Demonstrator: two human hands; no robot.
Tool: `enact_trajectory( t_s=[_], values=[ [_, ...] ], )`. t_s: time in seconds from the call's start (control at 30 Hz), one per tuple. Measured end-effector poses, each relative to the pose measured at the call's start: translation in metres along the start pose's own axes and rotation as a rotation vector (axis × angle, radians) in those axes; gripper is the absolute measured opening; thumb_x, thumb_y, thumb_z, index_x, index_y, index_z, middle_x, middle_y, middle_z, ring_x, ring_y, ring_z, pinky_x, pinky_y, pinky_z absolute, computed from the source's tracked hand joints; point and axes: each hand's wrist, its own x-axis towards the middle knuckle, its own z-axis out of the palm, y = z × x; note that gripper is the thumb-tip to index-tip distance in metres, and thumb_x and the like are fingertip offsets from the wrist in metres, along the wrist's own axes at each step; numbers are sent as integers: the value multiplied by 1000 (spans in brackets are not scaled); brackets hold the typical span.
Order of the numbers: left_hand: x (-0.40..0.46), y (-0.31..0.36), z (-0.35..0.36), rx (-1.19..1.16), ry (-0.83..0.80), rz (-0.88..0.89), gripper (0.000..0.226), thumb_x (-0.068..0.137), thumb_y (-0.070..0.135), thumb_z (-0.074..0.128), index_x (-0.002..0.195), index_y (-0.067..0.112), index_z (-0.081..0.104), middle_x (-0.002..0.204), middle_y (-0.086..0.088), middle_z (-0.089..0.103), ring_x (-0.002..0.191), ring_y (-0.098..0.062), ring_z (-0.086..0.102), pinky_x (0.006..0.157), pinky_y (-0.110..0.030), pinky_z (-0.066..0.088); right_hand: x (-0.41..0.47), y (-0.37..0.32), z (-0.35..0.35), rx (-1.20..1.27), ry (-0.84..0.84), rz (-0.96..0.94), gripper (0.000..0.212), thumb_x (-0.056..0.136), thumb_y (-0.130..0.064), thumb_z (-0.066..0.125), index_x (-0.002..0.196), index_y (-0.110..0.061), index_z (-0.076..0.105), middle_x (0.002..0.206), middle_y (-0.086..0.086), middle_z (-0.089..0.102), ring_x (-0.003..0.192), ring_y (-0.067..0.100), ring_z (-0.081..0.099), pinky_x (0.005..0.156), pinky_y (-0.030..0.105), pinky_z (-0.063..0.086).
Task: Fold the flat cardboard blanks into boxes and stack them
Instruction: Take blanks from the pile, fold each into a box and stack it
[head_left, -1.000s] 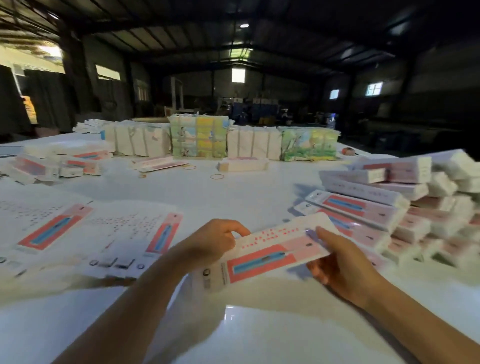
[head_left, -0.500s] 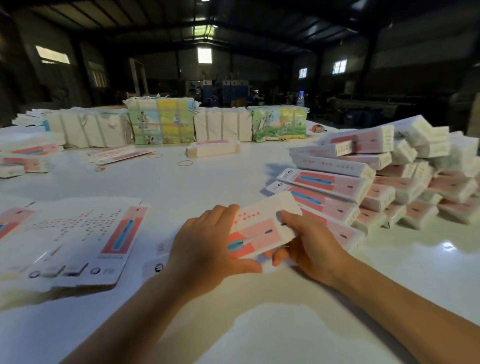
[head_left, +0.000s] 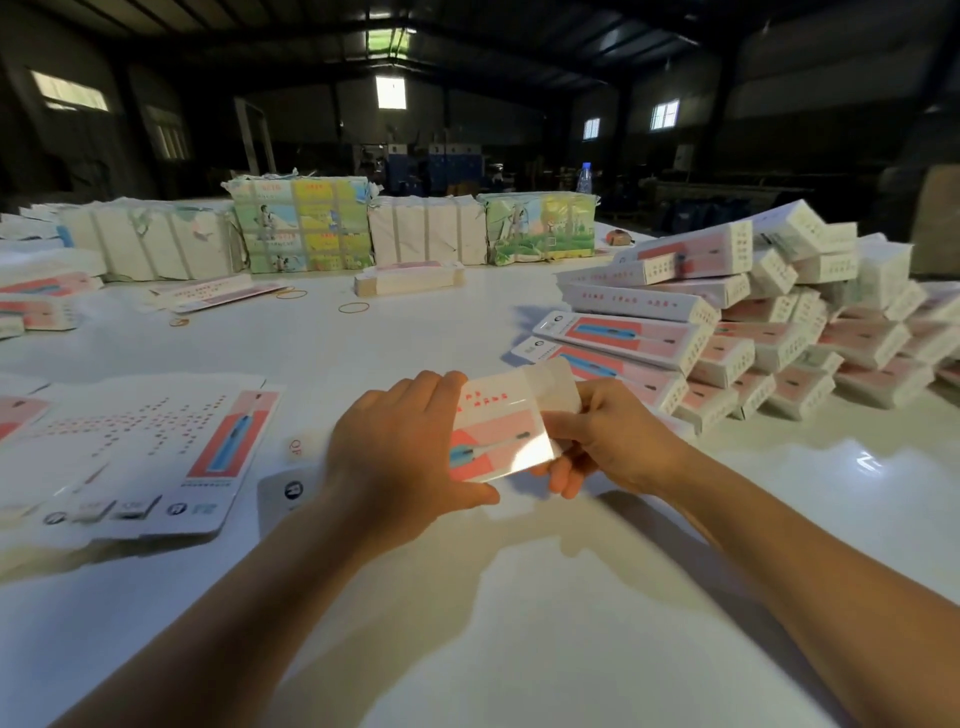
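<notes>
Both hands hold one white and pink cardboard blank (head_left: 501, 431) just above the white table (head_left: 519, 623), partly folded into a box shape. My left hand (head_left: 400, 457) grips its left part, fingers over the top and thumb underneath. My right hand (head_left: 608, 441) pinches its right end, where a white flap (head_left: 556, 387) stands up. The blank's left end sticks out below my left wrist. A stack of flat blanks (head_left: 140, 457) lies to the left. A heap of folded boxes (head_left: 727, 322) rises at the right.
Wrapped bundles of blanks (head_left: 301, 228) line the far side of the table. More folded boxes (head_left: 41, 301) sit at the far left. A single box (head_left: 410, 278) and several rubber bands (head_left: 353, 307) lie mid-table. A water bottle (head_left: 584, 179) stands behind.
The blank went from held flat and long between my hands to partly folded. My hands moved closer together, my left hand now covering its left part, and a flap rose at the right end.
</notes>
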Motion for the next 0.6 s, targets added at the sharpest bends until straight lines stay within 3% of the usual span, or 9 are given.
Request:
enact_trajectory(
  t_s=[0.17,0.27,0.33,0.37,0.43,0.53,0.6],
  values=[
    [-4,-3,-1,-60,-78,16,87,59,68,70,130,25,43,110,9,55,90,-13,54,69,-21,35,-3,1,-6,200,-141,181,11,83,-8,61,94,-5,64,60,13,68,39,16,60,38,22,49],
    [-5,-4,-2,-129,-117,3,81,63,65,71,128,27,43,113,10,54,93,-14,53,71,-22,35,-4,1,-4,225,-156,168,8,79,-10,64,78,-7,71,53,12,65,33,16,55,34,18,43],
    [-4,-4,-3,-176,-102,-35,69,66,61,71,121,30,46,111,11,59,86,-15,53,67,-22,33,-1,6,-4,208,-110,152,33,89,-4,57,60,-9,73,46,11,61,28,15,50,32,15,38],
    [-2,-4,-3,-198,-102,-59,64,67,61,71,118,32,45,111,12,60,82,-14,52,65,-21,34,0,7,-4,203,-90,146,35,91,-4,55,60,-8,73,44,10,59,27,14,48,31,15,36],
    [0,-6,-4,-227,-134,-97,57,68,62,69,112,37,42,110,15,60,80,-12,52,63,-21,37,0,7,-3,203,-51,150,27,91,-7,55,70,-8,71,42,9,57,25,12,44,30,15,34],
    [2,-9,-3,-269,-184,-135,54,68,62,69,107,40,39,110,18,59,83,-10,56,68,-24,46,-1,2,1,205,-23,153,36,92,-11,55,60,-11,72,45,8,58,27,12,43,31,16,34],
    [3,-12,-4,-294,-188,-177,53,68,62,69,103,43,36,108,19,57,83,-9,55,68,-24,46,0,0,2,240,149,65,22,90,-13,58,72,-5,68,51,10,59,31,15,45,33,19,36]
  ],
)
